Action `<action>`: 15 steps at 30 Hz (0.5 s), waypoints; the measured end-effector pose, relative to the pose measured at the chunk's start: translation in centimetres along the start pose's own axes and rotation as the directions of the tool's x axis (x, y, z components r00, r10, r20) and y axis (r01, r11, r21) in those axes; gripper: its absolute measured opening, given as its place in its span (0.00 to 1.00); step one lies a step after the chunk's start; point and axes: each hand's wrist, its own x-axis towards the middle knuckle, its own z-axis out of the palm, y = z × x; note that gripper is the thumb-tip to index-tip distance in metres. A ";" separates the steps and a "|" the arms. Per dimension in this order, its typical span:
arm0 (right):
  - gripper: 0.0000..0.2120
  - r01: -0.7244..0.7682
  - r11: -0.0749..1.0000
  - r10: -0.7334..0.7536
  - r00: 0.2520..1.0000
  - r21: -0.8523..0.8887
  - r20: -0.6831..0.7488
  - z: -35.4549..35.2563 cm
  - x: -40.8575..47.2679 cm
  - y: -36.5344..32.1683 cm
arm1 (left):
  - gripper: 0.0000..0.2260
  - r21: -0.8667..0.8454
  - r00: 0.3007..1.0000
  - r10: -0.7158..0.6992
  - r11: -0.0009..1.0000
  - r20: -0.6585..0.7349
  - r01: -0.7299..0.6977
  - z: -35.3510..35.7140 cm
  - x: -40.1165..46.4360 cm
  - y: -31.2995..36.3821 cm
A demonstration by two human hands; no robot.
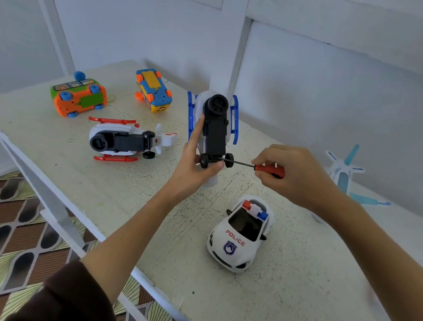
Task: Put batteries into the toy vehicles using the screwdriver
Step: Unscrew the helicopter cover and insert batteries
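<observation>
Lying on the pale speckled surface (110,201) to the left of the left grip (196,164) is a white toy helicopter with red skids (125,140), turned belly-up. Beyond it rest an overturned orange and green toy car with blue wheels (79,97) and an overturned blue and yellow toy car with orange wheels (153,91). A white toy police car (240,233) stands upright below the right grip (285,174), well clear of both. A pale blue rotor piece (343,172) lies to the right, partly behind the right forearm. The left grip is closed around a white toy helicopter with blue skids (213,123), holding it nose-up with its black underside facing the camera. The right grip pinches the red handle of a small screwdriver (270,170), whose dark shaft reaches left to the underside near the rear wheels.
</observation>
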 end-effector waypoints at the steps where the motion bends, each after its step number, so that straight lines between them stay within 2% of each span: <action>1: 0.04 0.000 1.000 0.000 1.000 -0.005 0.005 0.2 -0.1 0.1 | 0.40 -0.002 1.000 0.004 1.000 -0.003 -0.004 0.0 0.0 0.0; 4: 0.02 -0.004 1.000 0.005 1.000 -0.023 0.027 1.1 -0.3 0.0 | 0.40 -0.019 1.000 0.009 1.000 -0.008 -0.009 0.0 0.1 -0.1; 8: 0.04 -0.050 0.998 0.054 0.994 -0.049 0.090 2.3 -0.9 0.0 | 0.42 -0.049 1.000 -0.010 0.999 0.002 0.010 -0.3 0.0 -0.3; 15: 0.06 -0.079 0.996 0.081 0.994 -0.036 0.069 3.6 -1.5 0.2 | 0.44 -0.102 0.998 -0.057 0.993 -0.022 0.055 -0.3 0.1 -0.5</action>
